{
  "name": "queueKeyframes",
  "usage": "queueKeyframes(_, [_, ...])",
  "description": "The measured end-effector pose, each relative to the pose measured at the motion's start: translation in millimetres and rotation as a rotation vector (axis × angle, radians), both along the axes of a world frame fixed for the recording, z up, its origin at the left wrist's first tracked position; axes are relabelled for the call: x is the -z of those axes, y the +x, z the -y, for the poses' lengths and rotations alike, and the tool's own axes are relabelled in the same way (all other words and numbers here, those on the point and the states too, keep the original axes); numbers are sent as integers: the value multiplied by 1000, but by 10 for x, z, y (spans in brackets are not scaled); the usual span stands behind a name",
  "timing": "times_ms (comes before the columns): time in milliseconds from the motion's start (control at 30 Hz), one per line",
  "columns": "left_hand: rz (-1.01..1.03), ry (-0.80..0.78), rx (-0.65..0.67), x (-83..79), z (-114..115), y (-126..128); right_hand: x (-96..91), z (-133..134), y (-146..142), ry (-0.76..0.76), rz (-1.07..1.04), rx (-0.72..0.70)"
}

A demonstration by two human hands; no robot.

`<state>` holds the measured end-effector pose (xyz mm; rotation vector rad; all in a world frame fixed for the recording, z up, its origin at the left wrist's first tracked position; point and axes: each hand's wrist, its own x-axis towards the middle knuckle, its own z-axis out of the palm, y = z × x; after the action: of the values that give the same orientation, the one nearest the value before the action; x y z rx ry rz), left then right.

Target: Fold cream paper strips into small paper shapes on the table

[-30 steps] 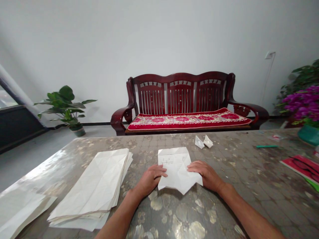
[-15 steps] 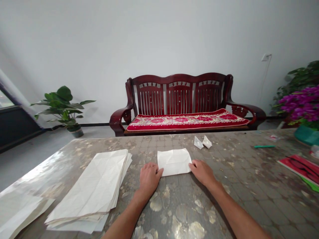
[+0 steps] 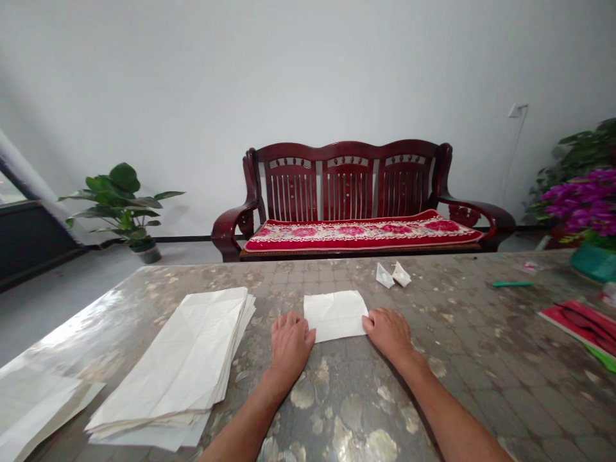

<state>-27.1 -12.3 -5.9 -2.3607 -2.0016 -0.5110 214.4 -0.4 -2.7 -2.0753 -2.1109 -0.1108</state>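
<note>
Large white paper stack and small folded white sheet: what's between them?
In the head view, the person's left hand lies flat between the large white paper stack and the small folded white sheet, on the speckled grey tabletop.

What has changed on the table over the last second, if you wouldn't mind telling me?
The sheet has lost its pointed near end and now lies as a flat rectangle. The left hand and right hand have moved off its top to rest at its near corners. The paper stack and two paper boats stayed put.
</note>
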Motion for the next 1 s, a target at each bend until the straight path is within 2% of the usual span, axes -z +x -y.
queueKeyframes(100, [8,17,-50,33,11,-8,-7,-1,-12,-4,3,13])
queueKeyframes(167, [4,99,-69,60,7,-8,-9,-2,-24,0,7,22])
queueKeyframes(267, [-54,296,76,99,-15,16,-4,-3,-38,8,17,26])
queueKeyframes(367, [-102,385,257,112,-27,77,7,-2,-45,16,27,24])
queueKeyframes(500, [-73,420,250,67,-12,142,10,1,-46,11,25,28])
queueKeyframes(567, [-72,381,283,43,-28,135,2,4,-46,10,27,27])
queueKeyframes(600, [-81,328,348,37,-48,122,-3,5,-47,10,29,25])
queueKeyframes(667, [-96,160,528,38,-108,95,-14,8,-51,3,28,24])
queueKeyframes(733, [-51,-12,618,48,-170,101,-17,8,-58,-1,20,29])
queueKeyframes(800, [52,-102,536,48,-206,168,-11,4,-67,0,8,34])
queueKeyframes(867, [126,-113,375,33,-203,294,4,-4,-67,3,-5,39])
queueKeyframes(1000, [71,-28,142,22,-141,553,25,0,-15,4,-35,91])
